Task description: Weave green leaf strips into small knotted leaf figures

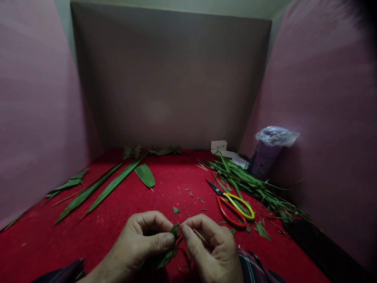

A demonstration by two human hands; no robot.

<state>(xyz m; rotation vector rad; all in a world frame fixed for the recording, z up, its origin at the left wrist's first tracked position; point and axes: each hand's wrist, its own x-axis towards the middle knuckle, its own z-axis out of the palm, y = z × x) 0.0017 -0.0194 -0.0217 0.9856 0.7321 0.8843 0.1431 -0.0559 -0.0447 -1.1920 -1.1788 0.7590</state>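
Both my hands meet low in the middle of the view over a red cloth surface [176, 184]. My left hand [141, 239] pinches a small folded green leaf piece [173, 236] between thumb and fingers. My right hand [209, 245] is closed too, with its fingertips on the same leaf piece; a thin pale sliver [202, 237] lies across its fingers. Part of the leaf hangs below the hands.
Scissors [232, 204] with one red and one yellow handle lie to the right. Beyond them is a heap of narrow green leaves [250, 184]. Long leaves [100, 188] lie at the left. A purple wrapped container [266, 153] and white paper [219, 146] stand at the back right. Pink walls enclose the space.
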